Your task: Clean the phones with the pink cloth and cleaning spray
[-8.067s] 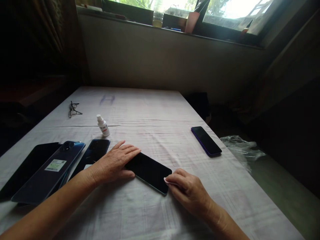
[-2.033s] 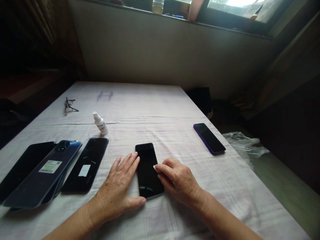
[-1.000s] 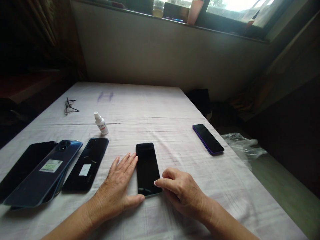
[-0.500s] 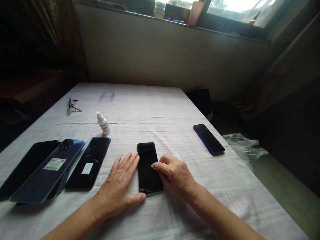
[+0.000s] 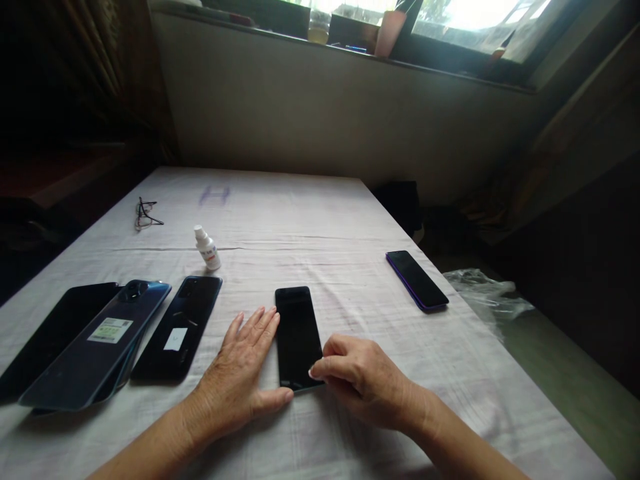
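Observation:
A black smartphone (image 5: 299, 340) lies screen up on the cloth, its long sides running away from me. My left hand (image 5: 245, 363) is open beside it, fingers spread, with fingertips at the phone's left edge and the thumb at its lower left corner. At the lower right edge of the screen is my right hand (image 5: 365, 380), its thumb and fingers closed in a pinch. A small pale tip shows at the pinch; whether it is a fingernail or a held thing I cannot make out.
Left of my hands lie a dark phone with a white sticker (image 5: 175, 339) and overlapping phone panels (image 5: 95, 353). Behind them stand a small white bottle (image 5: 207, 249) and folded eyeglasses (image 5: 147, 213). A purple-edged phone (image 5: 417, 281) rests near the table's right edge.
My right hand has slid down along the phone's right side towards me, still pinched. My left hand and the phone have stayed in place.

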Demonstrator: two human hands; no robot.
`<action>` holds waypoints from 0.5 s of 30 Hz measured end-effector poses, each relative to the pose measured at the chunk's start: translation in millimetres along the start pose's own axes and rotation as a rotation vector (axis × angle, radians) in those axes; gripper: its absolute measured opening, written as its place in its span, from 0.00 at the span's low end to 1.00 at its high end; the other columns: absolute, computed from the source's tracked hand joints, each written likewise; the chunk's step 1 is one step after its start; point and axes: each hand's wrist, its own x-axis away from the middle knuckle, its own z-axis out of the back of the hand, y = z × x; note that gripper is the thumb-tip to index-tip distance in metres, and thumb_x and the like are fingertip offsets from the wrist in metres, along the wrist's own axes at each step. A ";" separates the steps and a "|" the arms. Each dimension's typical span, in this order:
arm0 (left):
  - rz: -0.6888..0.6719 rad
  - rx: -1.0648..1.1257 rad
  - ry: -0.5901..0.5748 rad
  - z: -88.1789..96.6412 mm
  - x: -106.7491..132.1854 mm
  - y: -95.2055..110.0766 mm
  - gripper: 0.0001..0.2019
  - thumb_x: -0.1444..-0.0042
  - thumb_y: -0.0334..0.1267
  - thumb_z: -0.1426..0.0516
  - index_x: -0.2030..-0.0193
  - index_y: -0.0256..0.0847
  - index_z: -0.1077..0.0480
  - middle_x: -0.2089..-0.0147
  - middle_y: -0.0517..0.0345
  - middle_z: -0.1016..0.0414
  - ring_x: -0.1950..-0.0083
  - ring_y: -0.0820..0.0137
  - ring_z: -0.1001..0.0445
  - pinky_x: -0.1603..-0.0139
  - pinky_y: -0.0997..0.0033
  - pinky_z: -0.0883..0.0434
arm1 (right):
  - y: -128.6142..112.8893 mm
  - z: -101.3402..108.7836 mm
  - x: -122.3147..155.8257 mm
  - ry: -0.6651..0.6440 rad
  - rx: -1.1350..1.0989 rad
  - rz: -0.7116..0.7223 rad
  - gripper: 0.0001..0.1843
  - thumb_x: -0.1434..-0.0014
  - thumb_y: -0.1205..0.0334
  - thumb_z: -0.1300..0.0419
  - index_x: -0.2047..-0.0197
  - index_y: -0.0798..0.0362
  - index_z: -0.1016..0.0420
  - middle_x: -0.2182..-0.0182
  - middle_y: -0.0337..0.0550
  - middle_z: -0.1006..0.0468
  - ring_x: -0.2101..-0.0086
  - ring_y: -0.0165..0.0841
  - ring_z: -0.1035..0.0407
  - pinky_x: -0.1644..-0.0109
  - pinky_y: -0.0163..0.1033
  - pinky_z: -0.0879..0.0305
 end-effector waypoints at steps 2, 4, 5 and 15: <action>0.001 -0.004 -0.002 -0.2 -0.2 0.0 0.54 0.49 0.58 0.36 0.23 0.34 0.55 0.23 0.40 0.51 0.23 0.46 0.50 0.25 0.39 0.54 | 6.3 -1.2 -6.9 0.084 0.025 -0.035 0.15 0.38 0.73 0.45 0.56 0.50 0.20 0.67 0.41 0.24 0.69 0.30 0.30 0.66 0.32 0.36; 0.004 -0.010 -0.010 -0.1 -0.5 0.2 0.54 0.49 0.58 0.36 0.23 0.34 0.55 0.23 0.39 0.51 0.23 0.46 0.50 0.25 0.40 0.54 | 13.1 -4.3 -15.2 0.170 0.074 -0.098 0.15 0.37 0.72 0.45 0.55 0.50 0.20 0.66 0.42 0.23 0.68 0.30 0.28 0.64 0.33 0.35; 0.005 -0.011 -0.011 0.0 -0.6 0.3 0.54 0.49 0.58 0.36 0.23 0.34 0.55 0.23 0.39 0.51 0.23 0.46 0.50 0.25 0.40 0.54 | 16.0 -6.2 -19.0 0.192 0.106 -0.129 0.14 0.36 0.72 0.44 0.54 0.50 0.20 0.66 0.42 0.23 0.68 0.30 0.28 0.64 0.33 0.35; -0.010 0.009 -0.003 1.2 -0.3 -0.4 0.55 0.48 0.58 0.36 0.22 0.38 0.60 0.23 0.38 0.52 0.23 0.45 0.50 0.25 0.39 0.53 | 13.3 -11.7 -11.4 0.115 0.087 -0.075 0.14 0.37 0.73 0.44 0.56 0.50 0.19 0.67 0.42 0.24 0.70 0.30 0.29 0.65 0.32 0.35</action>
